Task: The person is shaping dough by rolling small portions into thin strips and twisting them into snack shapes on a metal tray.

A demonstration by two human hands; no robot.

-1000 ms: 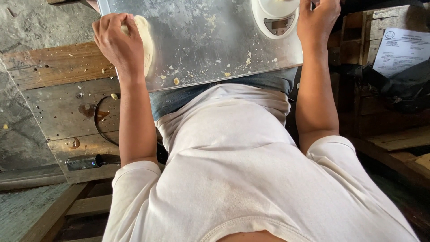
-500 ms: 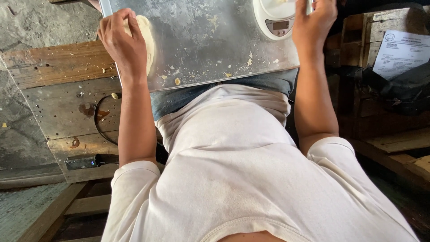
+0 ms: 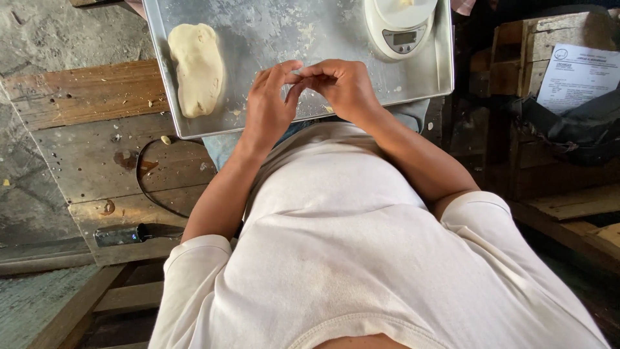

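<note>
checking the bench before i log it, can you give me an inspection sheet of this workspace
surface: metal tray dusted with flour and crumbs, over a worn wooden bench
job's things: dough lying on the tray's left side; white scale at its top right
clutter: paper sheet and a dark bag on the right
grippers: left hand and right hand fingertips together above the tray; anything pinched is too small to tell
cables: nothing seen
surroundings: wooden crate, concrete floor

The head camera looks steeply down, close over the person's chest, onto the metal tray point(image 3: 194, 123).
</note>
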